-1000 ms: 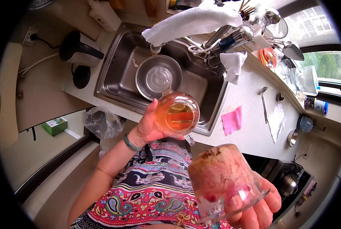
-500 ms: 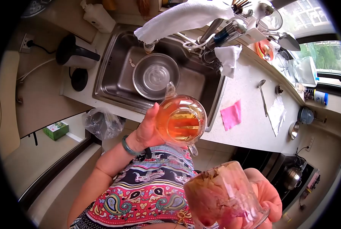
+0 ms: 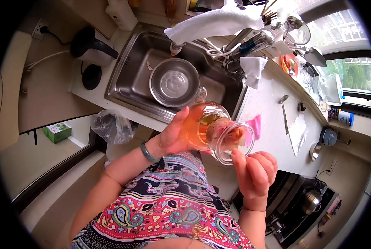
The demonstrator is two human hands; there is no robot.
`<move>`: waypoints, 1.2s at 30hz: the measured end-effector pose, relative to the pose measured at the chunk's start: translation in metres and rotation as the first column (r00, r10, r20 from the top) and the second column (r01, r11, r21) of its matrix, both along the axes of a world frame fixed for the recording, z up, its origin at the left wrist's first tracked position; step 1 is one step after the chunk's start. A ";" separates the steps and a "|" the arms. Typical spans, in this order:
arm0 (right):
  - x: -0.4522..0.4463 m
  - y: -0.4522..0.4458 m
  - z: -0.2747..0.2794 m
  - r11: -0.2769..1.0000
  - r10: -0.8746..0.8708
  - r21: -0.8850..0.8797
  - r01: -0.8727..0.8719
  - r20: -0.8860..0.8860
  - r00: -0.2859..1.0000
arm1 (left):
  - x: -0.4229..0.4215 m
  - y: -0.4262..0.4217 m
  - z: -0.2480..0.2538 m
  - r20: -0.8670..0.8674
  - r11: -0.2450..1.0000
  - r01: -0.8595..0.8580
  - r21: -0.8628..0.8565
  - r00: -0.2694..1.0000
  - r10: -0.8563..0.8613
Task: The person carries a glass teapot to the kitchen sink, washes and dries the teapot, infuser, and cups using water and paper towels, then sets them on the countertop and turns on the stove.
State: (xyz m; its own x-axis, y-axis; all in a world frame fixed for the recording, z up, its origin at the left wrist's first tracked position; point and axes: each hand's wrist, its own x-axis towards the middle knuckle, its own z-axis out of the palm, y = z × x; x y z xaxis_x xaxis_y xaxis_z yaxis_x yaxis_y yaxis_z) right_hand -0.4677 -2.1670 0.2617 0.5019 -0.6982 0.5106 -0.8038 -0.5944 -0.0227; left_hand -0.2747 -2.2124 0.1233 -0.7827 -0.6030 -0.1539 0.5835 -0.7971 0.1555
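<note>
My left hand is wrapped round a clear glass teapot of amber liquid, in front of the sink. Its spout points towards the basin. The fingers of my right hand pinch the rim of a glass infuser that has wet, pinkish-brown leaves or petals inside. The infuser overlaps the teapot's right side in the view, tilted with its wide rim towards me. Whether its lower end is inside the teapot's mouth, I cannot tell.
A metal bowl sits in the steel sink. A white cloth covers the tap. On the right counter are a pink cloth, a long spoon and a white tissue. An electric kettle stands left.
My right hand has brought the infuser up and left from the lower right to the teapot, turning its rim towards me. The teapot has shifted slightly right in view.
</note>
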 end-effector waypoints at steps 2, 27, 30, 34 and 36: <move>-0.001 -0.004 -0.009 1.000 0.019 0.004 -0.020 0.011 1.000 | -0.004 -0.001 -0.002 0.010 1.000 0.000 0.027 1.000 -0.001; -0.001 -0.033 -0.111 0.996 -0.040 -0.065 0.054 0.202 0.979 | 0.062 -0.006 -0.086 0.122 0.988 -0.138 0.076 0.984 0.128; -0.005 -0.051 -0.165 0.996 -0.084 0.042 0.078 0.152 0.985 | 0.091 -0.006 -0.091 0.113 0.962 -0.237 0.134 0.968 0.223; -0.007 -0.075 -0.240 0.993 -0.027 0.114 0.014 0.119 0.993 | 0.124 -0.002 -0.088 0.068 0.925 -0.331 0.186 0.944 0.323; -0.005 -0.092 -0.258 0.993 0.034 0.110 -0.047 0.115 0.993 | 0.137 0.000 -0.086 0.083 0.903 -0.405 0.146 0.914 0.396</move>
